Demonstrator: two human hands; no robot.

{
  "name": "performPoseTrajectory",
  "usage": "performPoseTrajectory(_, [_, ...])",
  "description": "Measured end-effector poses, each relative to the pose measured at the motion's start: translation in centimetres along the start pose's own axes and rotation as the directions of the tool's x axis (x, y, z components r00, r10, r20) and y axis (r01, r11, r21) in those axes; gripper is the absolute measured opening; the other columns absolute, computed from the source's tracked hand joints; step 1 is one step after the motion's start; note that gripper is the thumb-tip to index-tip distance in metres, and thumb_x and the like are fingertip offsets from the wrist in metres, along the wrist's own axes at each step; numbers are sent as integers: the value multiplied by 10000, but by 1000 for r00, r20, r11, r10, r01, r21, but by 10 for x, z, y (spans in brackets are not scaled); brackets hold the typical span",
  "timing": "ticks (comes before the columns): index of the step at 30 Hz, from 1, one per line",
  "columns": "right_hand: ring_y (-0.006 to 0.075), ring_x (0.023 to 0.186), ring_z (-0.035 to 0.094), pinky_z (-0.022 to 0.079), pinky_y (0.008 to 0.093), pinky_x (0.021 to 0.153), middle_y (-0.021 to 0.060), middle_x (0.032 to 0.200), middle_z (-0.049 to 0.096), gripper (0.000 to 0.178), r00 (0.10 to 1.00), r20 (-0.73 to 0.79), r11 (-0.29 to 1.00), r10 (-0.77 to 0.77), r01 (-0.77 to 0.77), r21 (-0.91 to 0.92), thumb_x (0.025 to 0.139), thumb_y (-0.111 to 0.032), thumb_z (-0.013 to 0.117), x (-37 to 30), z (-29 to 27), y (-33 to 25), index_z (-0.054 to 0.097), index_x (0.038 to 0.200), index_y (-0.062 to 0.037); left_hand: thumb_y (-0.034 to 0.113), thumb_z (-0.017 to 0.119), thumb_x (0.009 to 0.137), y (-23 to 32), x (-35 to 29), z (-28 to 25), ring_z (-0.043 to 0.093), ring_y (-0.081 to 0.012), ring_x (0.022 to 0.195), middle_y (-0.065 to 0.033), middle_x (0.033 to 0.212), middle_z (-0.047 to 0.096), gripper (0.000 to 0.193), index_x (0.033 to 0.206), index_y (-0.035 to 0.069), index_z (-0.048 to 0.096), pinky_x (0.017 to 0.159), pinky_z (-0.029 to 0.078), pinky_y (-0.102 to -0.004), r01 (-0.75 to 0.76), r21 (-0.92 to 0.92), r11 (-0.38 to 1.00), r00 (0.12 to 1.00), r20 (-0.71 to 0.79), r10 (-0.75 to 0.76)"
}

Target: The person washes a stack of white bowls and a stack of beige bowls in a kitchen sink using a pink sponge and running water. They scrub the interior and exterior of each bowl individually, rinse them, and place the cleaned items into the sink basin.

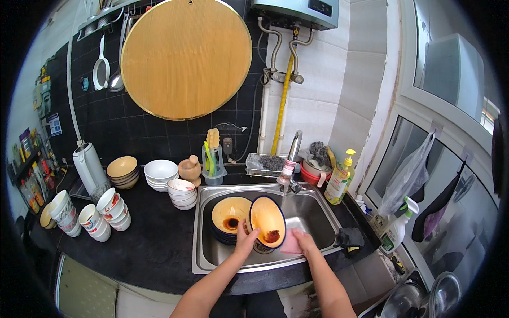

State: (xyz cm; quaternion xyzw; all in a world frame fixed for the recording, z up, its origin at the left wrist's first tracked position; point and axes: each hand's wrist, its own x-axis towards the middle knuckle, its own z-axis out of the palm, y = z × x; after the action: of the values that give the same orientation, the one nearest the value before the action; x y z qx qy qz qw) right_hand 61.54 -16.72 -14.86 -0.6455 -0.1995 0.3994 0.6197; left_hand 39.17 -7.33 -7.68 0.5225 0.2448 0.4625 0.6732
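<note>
My left hand [247, 237] grips the near-left side of a yellow bowl [266, 214] with a dark blue rim. That bowl is tipped up over the sink [313, 214], and a reddish-brown stain lies low on its inside. In my right hand [304, 243] is a pink cloth [290, 244], beside the bowl's right edge. A stack of similar bowls [228, 205] stands at the sink's left; dark liquid pools in the top one. Water appears to run from the faucet [289, 168] behind the held bowl.
White bowls [160, 170] and yellow bowls [122, 168] are stacked along the back counter. Several stacks of patterned cups [113, 205] stand at left. A soap bottle [339, 180] is behind the sink's right corner; a spray bottle [398, 225] stands farther right. Black cloth [350, 237] lies on the right counter.
</note>
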Motion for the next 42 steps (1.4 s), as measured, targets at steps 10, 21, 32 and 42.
performPoseTrajectory(10, [183,784,603,489,303,713,102,909,622,261,971,-122,961,-204,175,-213,825,-135,562,13,-4,17,554,1035,19,131,718,602,50,-3,-36,433,-326,1080,-174,1206,321,815,1283,51,278,847,458,-390,-453,613,647,861,114,495])
performPoseTrajectory(21, [175,790,613,498,277,694,126,910,645,225,848,60,849,-527,524,60,847,-111,544,-77,93,-67,596,1038,-2,10,635,673,29,-14,-56,404,-276,1142,-153,1247,306,725,1296,29,264,949,402,-379,-425,320,847,886,-42,461])
performPoseTrajectory(32, [287,1069,520,390,411,906,151,1151,552,376,637,627,-279,-448,567,-775,857,-299,460,-73,173,-65,543,1178,-120,203,488,847,5,1,-81,461,-223,1135,-120,1236,472,465,1257,10,386,966,344,-318,-1,-444,896,987,-143,-69])
performPoseTrajectory(42, [251,985,556,449,345,849,33,1028,631,297,434,851,-34,-297,886,-463,738,-196,624,-65,170,-69,653,1031,-156,350,450,846,16,-1,-82,515,-235,1074,-109,1156,545,453,1172,38,477,932,381,-343,144,-634,759,970,-59,-234])
